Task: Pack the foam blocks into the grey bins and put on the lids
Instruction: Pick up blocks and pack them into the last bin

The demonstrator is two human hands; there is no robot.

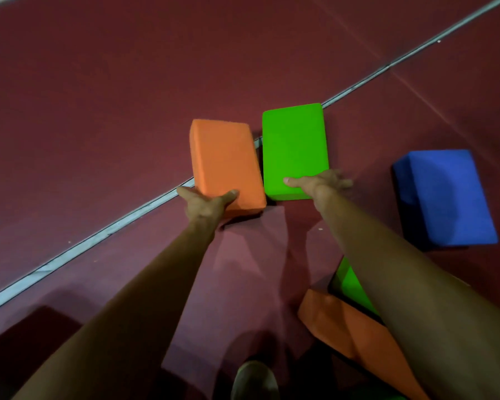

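The orange block (225, 163) and green block (295, 148) point lengthwise away.

orange block (225, 163), green block (295, 148), blue block (445, 197)

Both of your arms are bare along all that shows of them, from the upper forearm to the wrist, with smooth, slender outlines. The right arm looks broader in the view and is softly blurred. Your left hand (204, 204) and right hand (319, 183) are bare as well and look small. At the bottom edge is the rounded toe of one shoe (254, 379), a dull grey-green, dim and out of focus.
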